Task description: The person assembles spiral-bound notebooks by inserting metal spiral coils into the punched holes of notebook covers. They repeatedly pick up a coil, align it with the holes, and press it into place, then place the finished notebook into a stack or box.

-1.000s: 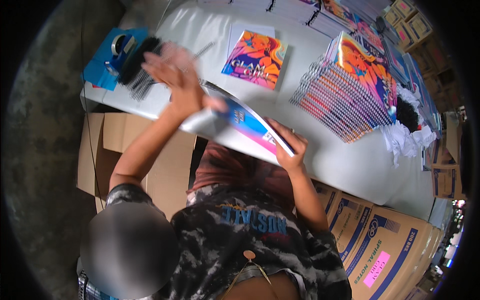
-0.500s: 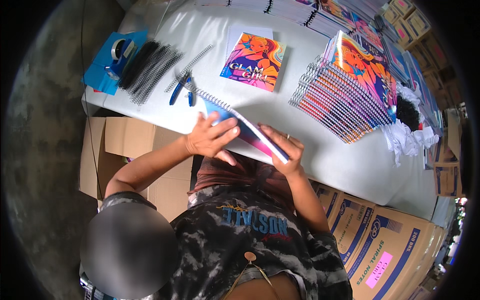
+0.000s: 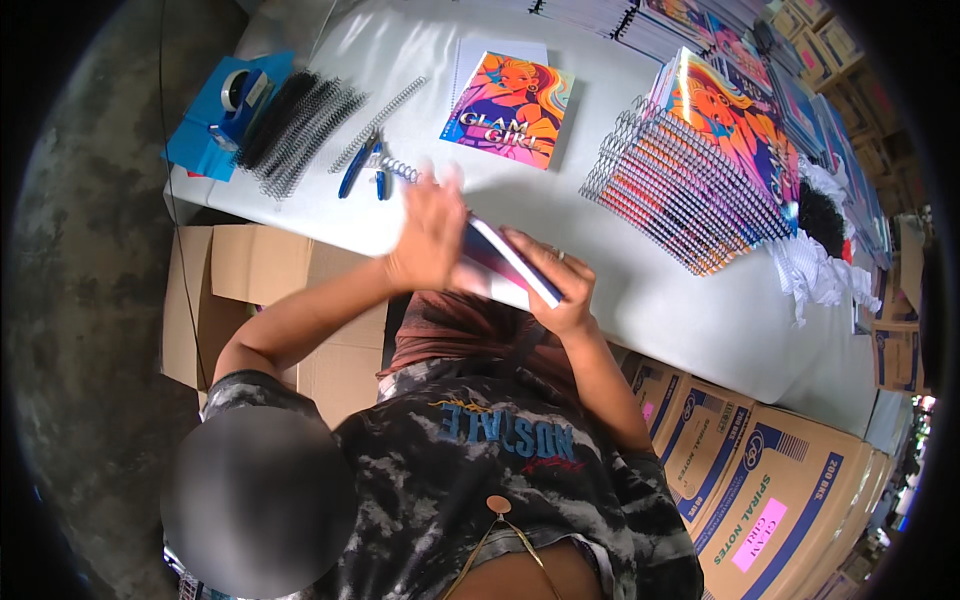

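Note:
Over the table's near edge, my right hand (image 3: 562,285) grips a notebook (image 3: 515,260) by its lower right end, tilted so its page edges show. A wire spiral coil (image 3: 400,170) sticks out past the notebook's far left end. My left hand (image 3: 430,235) is at that coiled edge, blurred, with its fingers stretched out and hiding most of the coil. Just beyond lie blue-handled pliers (image 3: 362,165) with spread handles. Loose dark spiral coils (image 3: 300,135) lie in a heap left of them. An unbound notebook stack with a colourful illustrated cover (image 3: 508,110) rests on the table ahead.
A pile of bound notebooks (image 3: 700,170) stands at right, beside crumpled white cloth (image 3: 825,260). At left, a blue tape dispenser (image 3: 240,105) sits on a blue sheet. More bound stacks (image 3: 590,30) line the far side. Cardboard boxes (image 3: 780,500) stand below the table.
My left hand has swept up and away along the notebook's coiled edge, now covering it. My right hand keeps its hold on the notebook, shifted slightly left and up.

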The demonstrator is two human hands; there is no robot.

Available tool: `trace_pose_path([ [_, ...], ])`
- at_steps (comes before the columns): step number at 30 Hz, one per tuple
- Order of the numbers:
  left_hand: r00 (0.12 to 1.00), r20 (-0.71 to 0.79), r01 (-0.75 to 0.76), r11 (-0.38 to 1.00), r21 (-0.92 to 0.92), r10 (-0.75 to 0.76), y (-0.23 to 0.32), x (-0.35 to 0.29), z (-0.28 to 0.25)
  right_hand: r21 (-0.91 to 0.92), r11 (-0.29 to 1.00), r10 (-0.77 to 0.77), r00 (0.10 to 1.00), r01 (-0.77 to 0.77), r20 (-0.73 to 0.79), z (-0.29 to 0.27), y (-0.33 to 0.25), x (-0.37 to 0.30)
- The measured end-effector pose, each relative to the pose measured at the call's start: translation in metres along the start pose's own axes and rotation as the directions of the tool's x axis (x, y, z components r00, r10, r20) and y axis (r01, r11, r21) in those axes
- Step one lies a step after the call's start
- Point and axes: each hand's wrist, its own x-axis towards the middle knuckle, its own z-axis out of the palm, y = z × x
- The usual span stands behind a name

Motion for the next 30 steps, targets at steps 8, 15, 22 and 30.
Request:
trace_pose_path([
  [8,0.984,0.081,0.146,0.982,0.120,-0.156,0.000,0.023,-0.005,0.013,0.999,-0.032,0.999,0.032,-0.002,0.003,-0.001,0.006],
  [15,0.986,-0.109,0.130,0.990,0.060,-0.123,-0.008,0.032,0.009,0.020,0.997,-0.077,0.997,0.077,0.001,0.008,-0.002,0.008],
  [22,0.822,0.566,0.156,0.980,-0.121,-0.061,-0.021,-0.026,0.015,0.084,0.995,0.043,0.999,-0.044,0.019,0.012,-0.006,0.004],
  [30,0.965,0.248,-0.032,0.981,-0.194,0.081,0.041,0.006,0.002,0.201,0.969,0.139,0.989,-0.145,0.046,0.014,-0.007,0.005],
])
